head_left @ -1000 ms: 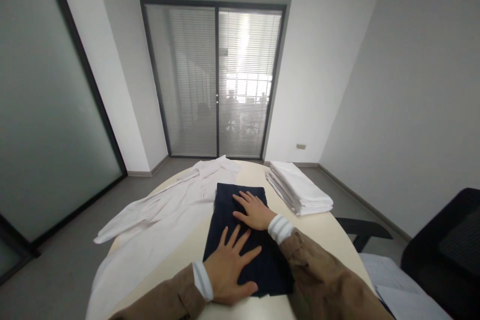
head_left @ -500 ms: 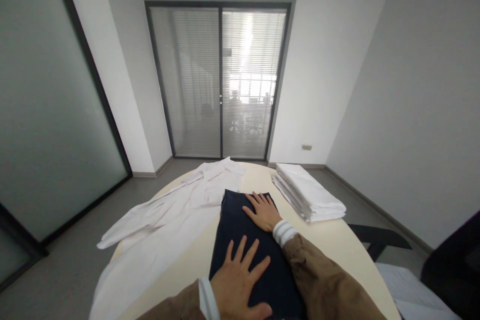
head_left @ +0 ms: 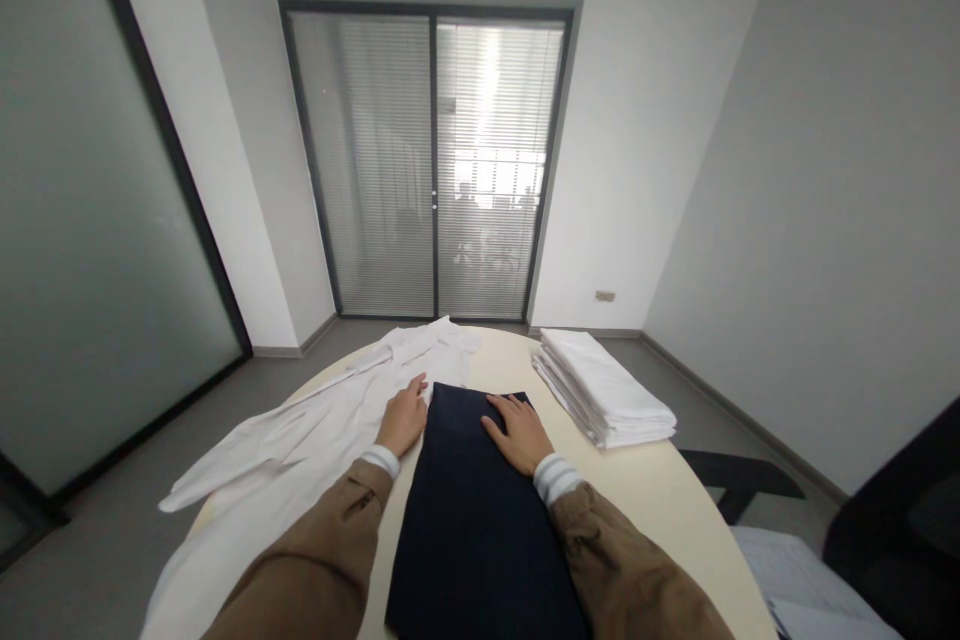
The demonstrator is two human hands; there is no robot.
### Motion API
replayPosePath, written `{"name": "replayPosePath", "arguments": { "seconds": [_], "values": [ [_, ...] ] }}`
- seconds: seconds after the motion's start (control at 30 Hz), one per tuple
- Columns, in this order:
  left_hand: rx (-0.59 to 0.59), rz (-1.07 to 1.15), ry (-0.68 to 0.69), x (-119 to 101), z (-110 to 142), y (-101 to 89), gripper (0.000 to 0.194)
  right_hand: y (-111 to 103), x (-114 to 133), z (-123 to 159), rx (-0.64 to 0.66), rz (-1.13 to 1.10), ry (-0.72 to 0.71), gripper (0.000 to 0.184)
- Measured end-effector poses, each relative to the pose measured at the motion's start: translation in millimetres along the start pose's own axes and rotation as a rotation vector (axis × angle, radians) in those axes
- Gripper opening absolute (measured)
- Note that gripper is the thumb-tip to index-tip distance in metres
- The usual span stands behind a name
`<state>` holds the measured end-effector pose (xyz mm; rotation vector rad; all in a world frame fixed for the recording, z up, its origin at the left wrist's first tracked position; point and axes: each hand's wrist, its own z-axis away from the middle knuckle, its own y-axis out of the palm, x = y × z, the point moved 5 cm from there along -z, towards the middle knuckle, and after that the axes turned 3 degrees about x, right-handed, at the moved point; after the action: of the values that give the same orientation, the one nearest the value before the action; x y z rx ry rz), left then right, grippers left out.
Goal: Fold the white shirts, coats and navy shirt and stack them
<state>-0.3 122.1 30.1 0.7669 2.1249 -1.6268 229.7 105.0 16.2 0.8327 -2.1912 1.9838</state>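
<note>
A folded dark navy garment [head_left: 472,520] lies lengthwise on the round cream table [head_left: 660,480] in front of me. My left hand [head_left: 403,417] rests at its far left corner, fingers together and curled along the cloth's edge, partly on the white garment. My right hand [head_left: 517,430] lies flat with fingers stretched on the navy cloth's far right part. Both sleeves are brown with white striped cuffs.
A white long-sleeved garment [head_left: 300,440] is spread over the table's left half, hanging past the edge. A stack of folded white cloths [head_left: 607,385] sits at the far right. A black chair [head_left: 892,520] stands to the right; glass doors with blinds [head_left: 431,160] lie ahead.
My left hand has moved from the near middle of the navy garment to its far left corner. The right hand has shifted slightly toward the far right edge.
</note>
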Motion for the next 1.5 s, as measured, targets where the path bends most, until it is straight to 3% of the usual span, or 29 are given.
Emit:
{"name": "replayPosePath", "arguments": {
  "seconds": [0.1, 0.2, 0.3, 0.5, 0.63, 0.8, 0.9, 1.03, 1.17, 1.27, 1.37, 1.5],
  "values": [
    [0.031, 0.125, -0.015, 20, -3, 8.1, 0.052, -3, -7, -4, -0.06, -0.004, 0.02, 0.054],
    [0.044, 0.172, -0.023, 23, -2, 11.6, 0.05, -4, -26, -8, -0.121, 0.043, 0.206, 0.058],
    [0.043, 0.136, 0.016, 17, -2, 10.4, 0.043, 3, -40, -10, -0.041, 0.071, 0.337, 0.068],
    [0.029, 0.133, 0.05, 16, -2, 10.9, 0.044, 11, -44, -7, 0.127, 0.079, 0.288, 0.07],
    [0.003, 0.148, 0.036, 22, -3, 14.6, 0.038, 9, -47, -2, 0.119, 0.019, 0.228, 0.07],
    [-0.018, 0.209, 0.027, 25, -4, 15.9, 0.026, -5, -58, -1, -0.082, -0.285, 0.1, 0.049],
    [-0.045, 0.27, 0.028, 24, -4, 14.1, 0.022, -11, -69, -3, -0.185, -0.523, 0.103, 0.042],
    [-0.084, 0.375, 0.023, 20, -2, 10.7, 0.032, -5, -79, -7, -0.177, -0.864, 0.214, 0.05],
    [-0.028, 0.604, 0.014, 13, -1, 11.0, 0.047, -4, -78, -7, -0.234, -1.136, 0.251, 0.062],
    [-0.009, 0.786, 0.004, 10, 0, 10.7, 0.053, -2, -68, -4, -0.121, -1.31, 0.25, 0.063],
    [-0.025, 0.819, -0.016, 9, -1, 10.2, 0.052, -3, -54, -1, 0.031, -1.387, 0.181, 0.051],
    [-0.016, 0.915, -0.105, 13, -2, 13.3, 0.052, -3, -52, 0, 0.018, -1.419, 0.212, 0.046]
  ]
}}
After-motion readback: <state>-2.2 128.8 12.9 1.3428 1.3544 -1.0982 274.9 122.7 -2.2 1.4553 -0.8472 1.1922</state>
